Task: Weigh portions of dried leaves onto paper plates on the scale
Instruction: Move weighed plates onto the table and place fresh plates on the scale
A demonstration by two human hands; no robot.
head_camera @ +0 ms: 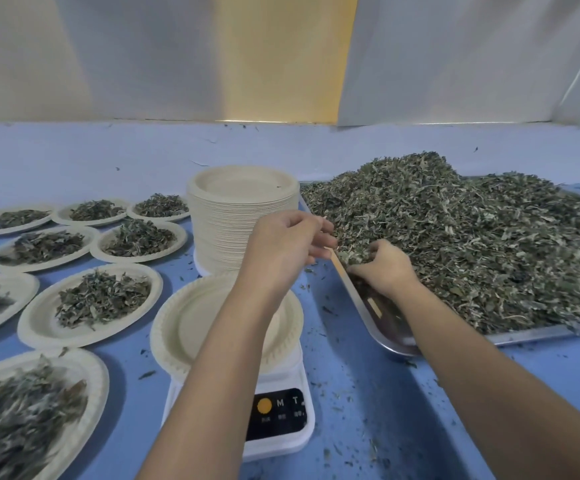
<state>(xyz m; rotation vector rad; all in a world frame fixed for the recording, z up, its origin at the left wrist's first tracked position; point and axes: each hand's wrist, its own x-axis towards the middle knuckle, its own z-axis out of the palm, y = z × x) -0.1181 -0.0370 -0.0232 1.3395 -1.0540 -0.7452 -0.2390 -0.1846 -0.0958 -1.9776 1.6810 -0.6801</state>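
Observation:
A white scale (274, 420) stands at the front centre with a bare paper plate (191, 327) on it. To its right a metal tray (382, 327) holds a big heap of dried leaves (472, 244). My right hand (382, 265) digs into the near left edge of the heap, its fingers curled round a clump of leaves. Just left of it, my left hand (288, 244) hovers over the tray's rim with loosely bent fingers; I cannot see anything in it. My left forearm crosses over the plate on the scale.
A tall stack of paper plates (243, 216) stands behind the scale. Several plates filled with leaves (101, 299) cover the blue table (385, 410) on the left. Leaf crumbs lie scattered around the scale and tray. A wall runs along the back.

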